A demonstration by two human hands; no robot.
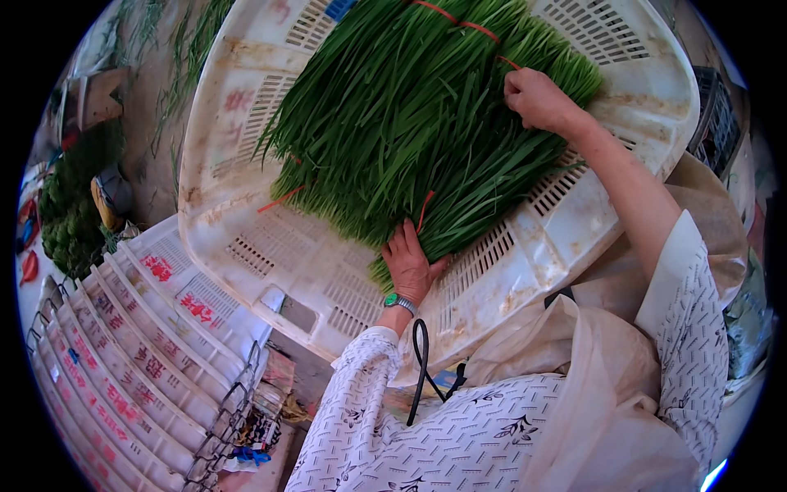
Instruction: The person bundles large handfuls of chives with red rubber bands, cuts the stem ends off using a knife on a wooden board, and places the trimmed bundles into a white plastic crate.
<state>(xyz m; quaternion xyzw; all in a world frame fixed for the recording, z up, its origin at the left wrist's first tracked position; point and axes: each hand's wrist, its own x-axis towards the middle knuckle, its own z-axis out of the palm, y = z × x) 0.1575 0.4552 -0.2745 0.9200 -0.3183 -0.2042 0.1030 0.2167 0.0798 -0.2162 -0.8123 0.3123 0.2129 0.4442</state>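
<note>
Bundles of long green garlic chives [385, 123], tied with thin red bands [478, 31], lie piled in a large white plastic crate [221, 193]. My left hand [407, 262] rests on the near bundle at its left cut ends, fingers spread and thumb out to the right; a watch [398, 302] with a green face is on that wrist. At the far right side of the pile, my right hand [541, 102] is closed against the chives, just below a red band. Its fingertips are turned away, so what they pinch is hidden.
A stack of white crates [131, 353] with red markings stands at the lower left. Loose greens [74, 213] lie farther left, and stray leaves [176, 74] are on the floor. A dark crate [715, 119] stands at the right. A black cord loop [420, 361] hangs at my front.
</note>
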